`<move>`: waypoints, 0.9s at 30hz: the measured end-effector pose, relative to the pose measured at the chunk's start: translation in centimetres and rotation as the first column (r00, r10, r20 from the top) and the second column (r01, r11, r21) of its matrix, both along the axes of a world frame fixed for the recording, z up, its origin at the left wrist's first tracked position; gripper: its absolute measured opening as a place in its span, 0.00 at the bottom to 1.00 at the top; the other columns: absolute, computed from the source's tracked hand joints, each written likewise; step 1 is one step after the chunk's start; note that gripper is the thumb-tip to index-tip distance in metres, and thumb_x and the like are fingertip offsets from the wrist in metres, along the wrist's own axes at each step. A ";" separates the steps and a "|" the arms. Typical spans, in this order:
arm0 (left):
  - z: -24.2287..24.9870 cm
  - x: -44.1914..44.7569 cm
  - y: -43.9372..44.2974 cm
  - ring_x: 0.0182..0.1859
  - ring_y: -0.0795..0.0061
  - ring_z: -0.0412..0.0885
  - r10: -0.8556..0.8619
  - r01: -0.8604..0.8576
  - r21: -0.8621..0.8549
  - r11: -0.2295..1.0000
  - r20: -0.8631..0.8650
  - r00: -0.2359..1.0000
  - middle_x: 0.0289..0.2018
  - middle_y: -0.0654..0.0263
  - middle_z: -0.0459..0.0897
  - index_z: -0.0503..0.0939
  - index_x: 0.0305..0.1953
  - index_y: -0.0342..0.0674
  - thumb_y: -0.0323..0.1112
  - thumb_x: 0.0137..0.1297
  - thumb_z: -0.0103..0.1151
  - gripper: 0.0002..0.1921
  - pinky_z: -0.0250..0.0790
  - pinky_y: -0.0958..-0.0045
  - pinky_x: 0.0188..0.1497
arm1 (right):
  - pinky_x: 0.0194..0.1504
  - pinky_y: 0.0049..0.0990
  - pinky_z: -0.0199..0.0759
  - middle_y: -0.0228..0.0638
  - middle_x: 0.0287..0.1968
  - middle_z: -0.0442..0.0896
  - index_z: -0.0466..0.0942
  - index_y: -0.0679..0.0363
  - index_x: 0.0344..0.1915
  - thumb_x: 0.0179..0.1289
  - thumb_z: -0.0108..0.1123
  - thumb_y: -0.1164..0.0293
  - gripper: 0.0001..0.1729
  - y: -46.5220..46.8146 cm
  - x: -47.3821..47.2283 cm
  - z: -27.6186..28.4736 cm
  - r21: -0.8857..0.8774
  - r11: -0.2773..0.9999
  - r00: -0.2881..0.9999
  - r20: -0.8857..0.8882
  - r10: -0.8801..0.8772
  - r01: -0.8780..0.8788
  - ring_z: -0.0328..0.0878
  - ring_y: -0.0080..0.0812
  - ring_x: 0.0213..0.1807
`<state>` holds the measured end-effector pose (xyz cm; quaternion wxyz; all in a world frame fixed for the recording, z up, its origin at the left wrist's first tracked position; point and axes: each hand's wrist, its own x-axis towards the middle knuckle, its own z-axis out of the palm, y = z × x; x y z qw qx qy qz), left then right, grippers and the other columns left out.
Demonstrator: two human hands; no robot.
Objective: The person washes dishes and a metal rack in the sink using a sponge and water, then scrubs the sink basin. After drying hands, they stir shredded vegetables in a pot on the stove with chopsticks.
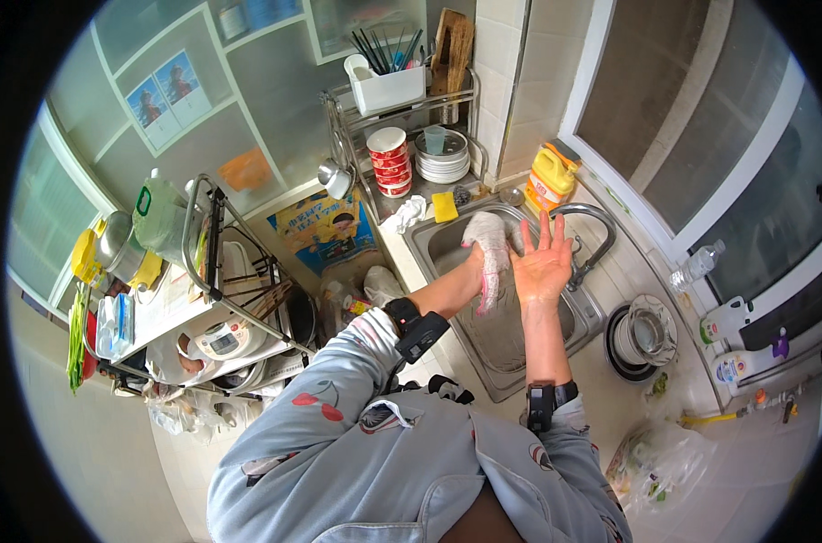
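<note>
A whitish dishcloth with a pink edge (490, 244) drapes over my left hand (477, 260), which grips it above the stainless-steel sink (499, 370). The cloth hides most of the fingers of that hand, and one end hangs down. Just to its right, my right hand (544, 265) is held palm up with the fingers spread and nothing in it. Its thumb side is close to the cloth; whether they touch is hard to tell. Behind the right hand, a curved faucet (604, 234) arches at the sink's right edge.
A yellow sponge (445, 207), a crumpled white cloth (406, 214) and a yellow detergent jug (550, 178) stand behind the sink. Stacked bowls (638, 336) sit on the right counter. A dish rack (411, 108) is at the back; a loaded shelf cart (207, 292) stands left.
</note>
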<state>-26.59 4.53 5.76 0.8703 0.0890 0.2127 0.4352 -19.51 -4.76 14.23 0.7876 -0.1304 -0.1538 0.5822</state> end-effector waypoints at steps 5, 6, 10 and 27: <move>-0.3 0.5 0.5 0.30 0.67 0.78 -0.014 0.014 -0.004 1.000 -0.020 1.000 0.28 0.64 0.81 0.76 0.28 0.48 0.49 0.65 0.53 0.14 0.72 0.65 0.34 | 0.68 0.46 0.48 0.34 0.71 0.58 0.56 0.52 0.70 0.72 0.39 0.51 0.31 0.7 -0.3 -1.0 -0.012 1.000 0.999 0.035 0.019 -0.018 0.59 0.40 0.66; -0.3 0.6 0.5 0.30 0.67 0.78 -0.016 0.016 -0.008 1.000 -0.022 1.000 0.28 0.64 0.81 0.76 0.28 0.48 0.49 0.65 0.53 0.14 0.72 0.65 0.34 | 0.68 0.45 0.48 0.35 0.70 0.60 0.57 0.54 0.69 0.73 0.39 0.52 0.31 0.8 -0.5 -1.2 -0.017 0.999 0.995 0.088 0.046 -0.044 0.59 0.39 0.66; -0.7 0.5 0.7 0.30 0.67 0.78 -0.026 0.025 -0.009 1.000 -0.040 0.999 0.29 0.64 0.81 0.76 0.29 0.48 0.50 0.65 0.52 0.14 0.73 0.65 0.34 | 0.70 0.43 0.46 0.37 0.68 0.64 0.60 0.57 0.68 0.73 0.39 0.54 0.30 0.5 -0.8 -1.2 -0.053 0.996 0.993 0.084 0.082 -0.078 0.58 0.39 0.67; -4.4 -0.4 0.5 0.31 0.65 0.78 -0.057 0.056 -0.079 0.995 -0.022 0.998 0.31 0.63 0.81 0.77 0.31 0.50 0.55 0.65 0.50 0.16 0.73 0.62 0.36 | 0.67 0.38 0.59 0.55 0.64 0.64 0.68 0.68 0.59 0.67 0.52 0.69 0.23 0.8 1.3 -2.8 -0.080 0.947 0.932 -0.219 0.288 -0.312 0.64 0.49 0.64</move>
